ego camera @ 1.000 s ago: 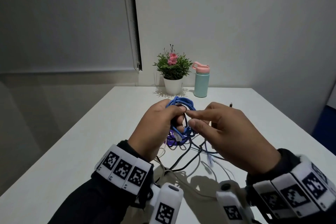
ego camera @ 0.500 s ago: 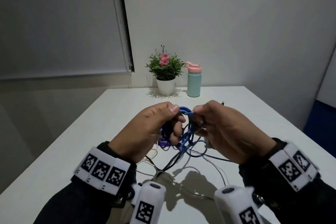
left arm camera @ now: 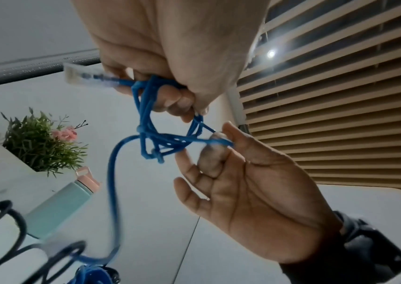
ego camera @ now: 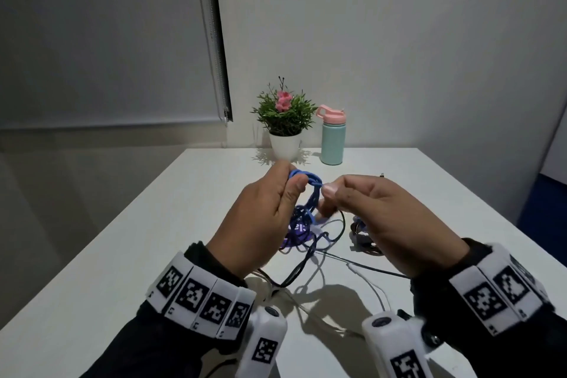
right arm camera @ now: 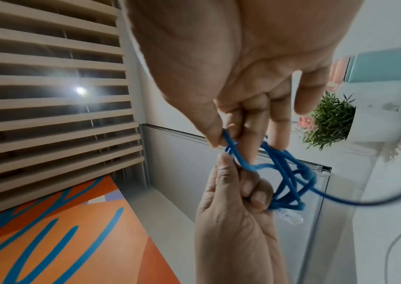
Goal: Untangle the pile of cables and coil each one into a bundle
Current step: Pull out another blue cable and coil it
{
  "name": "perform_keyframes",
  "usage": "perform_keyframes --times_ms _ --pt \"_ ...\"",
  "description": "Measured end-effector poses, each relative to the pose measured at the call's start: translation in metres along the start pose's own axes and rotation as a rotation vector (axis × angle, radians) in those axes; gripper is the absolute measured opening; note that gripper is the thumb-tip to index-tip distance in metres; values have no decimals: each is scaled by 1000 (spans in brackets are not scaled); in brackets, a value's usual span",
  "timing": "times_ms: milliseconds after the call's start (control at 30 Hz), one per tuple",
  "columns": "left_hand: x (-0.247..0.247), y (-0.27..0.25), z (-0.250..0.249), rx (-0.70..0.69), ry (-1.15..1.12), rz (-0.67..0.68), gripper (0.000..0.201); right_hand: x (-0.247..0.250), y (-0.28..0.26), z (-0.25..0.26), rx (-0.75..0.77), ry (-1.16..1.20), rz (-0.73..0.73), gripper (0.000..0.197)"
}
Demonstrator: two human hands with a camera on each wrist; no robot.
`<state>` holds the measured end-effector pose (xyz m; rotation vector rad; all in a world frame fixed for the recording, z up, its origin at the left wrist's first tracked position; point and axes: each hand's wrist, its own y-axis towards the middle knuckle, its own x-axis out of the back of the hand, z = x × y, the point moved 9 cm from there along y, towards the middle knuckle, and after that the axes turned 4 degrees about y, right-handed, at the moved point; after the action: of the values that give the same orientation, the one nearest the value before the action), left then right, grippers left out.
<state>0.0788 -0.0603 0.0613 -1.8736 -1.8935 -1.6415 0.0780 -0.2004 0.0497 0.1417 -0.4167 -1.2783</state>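
A blue network cable (ego camera: 310, 181) (left arm camera: 150, 134) (right arm camera: 289, 173), wound into several loops, hangs above the white table (ego camera: 153, 224). My left hand (ego camera: 267, 218) (left arm camera: 175, 57) (right arm camera: 233, 211) grips the top of the loops, with the clear plug (left arm camera: 82, 75) (right arm camera: 289, 216) sticking out beside the fingers. My right hand (ego camera: 377, 218) (left arm camera: 243, 182) (right arm camera: 243, 67) pinches a single strand of the coil between thumb and forefinger. The cable's tail runs down into a tangle of black (ego camera: 306, 261), white (ego camera: 377, 288) and purple (ego camera: 294, 236) cables on the table below my hands.
A potted plant (ego camera: 285, 123) with pink flowers and a mint bottle (ego camera: 333, 138) with a pink lid stand at the table's far edge. A small black plug (ego camera: 382, 175) lies behind my right hand. A blue seat (ego camera: 549, 209) is at the right.
Both hands have lifted the blue coil higher above the tangle. My right hand has drawn a strand out to the right, away from the left hand.
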Motion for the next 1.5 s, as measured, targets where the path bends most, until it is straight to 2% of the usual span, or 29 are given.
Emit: perform_keyframes --times_ms 133,167,267,367,500,567,633,700,767,800,833,867,933,967,1033,1067,1133,1233,1333,1400,1467,1500 --pt "-7 -1 0 -18 65 4 32 -1 3 -12 -85 110 -34 40" --pt "-6 -1 0 -25 89 -13 33 -3 4 -13 -79 171 -27 39" --pt "5 2 5 -7 72 -66 37 -12 4 -10 -3 347 4 19" --pt "13 3 7 -5 29 -87 37 -16 5 -12 29 426 -3 22" --pt "14 3 13 3 61 -95 33 -22 0 -16 -116 618 99 18" --pt "14 3 20 23 95 -95 27 -27 -4 -19 -210 706 194 26" --pt "13 3 28 59 68 -88 28 -21 -2 -17 -198 616 161 31" --pt "11 4 32 68 48 -82 31 -2 1 -11 -80 351 20 19" --pt "9 3 33 69 30 -75 31 12 1 2 30 56 -84 23" --pt "9 3 34 75 17 -71 31 15 1 5 49 -4 -89 27" --pt "9 3 35 81 7 -69 31 15 1 3 27 41 -53 29" --pt "10 4 35 85 5 -71 31 12 -1 -1 -36 182 21 28" --pt "15 4 38 89 38 -95 30 -1 -8 -7 -215 473 215 22" --pt "19 4 40 93 66 -112 29 -4 -11 -9 -271 518 279 26" --pt "25 5 46 113 87 -140 26 0 -10 -10 -251 446 282 29" --pt "27 5 50 132 66 -151 25 7 -6 -8 -200 352 222 26" --pt "26 6 61 220 -79 -155 27 20 0 -2 -59 129 59 25" --pt "12 4 68 385 -479 -83 33 41 3 9 162 -139 -200 26" --pt "-5 2 50 377 -803 96 25 58 2 10 237 -221 -388 28" --pt "-11 0 33 322 -966 193 16 61 4 6 235 -267 -433 28" --pt "-13 -2 22 281 -1111 216 14 54 7 -3 172 -343 -380 27" --pt "-14 -3 18 273 -1170 211 20 46 10 -10 127 -375 -323 26"
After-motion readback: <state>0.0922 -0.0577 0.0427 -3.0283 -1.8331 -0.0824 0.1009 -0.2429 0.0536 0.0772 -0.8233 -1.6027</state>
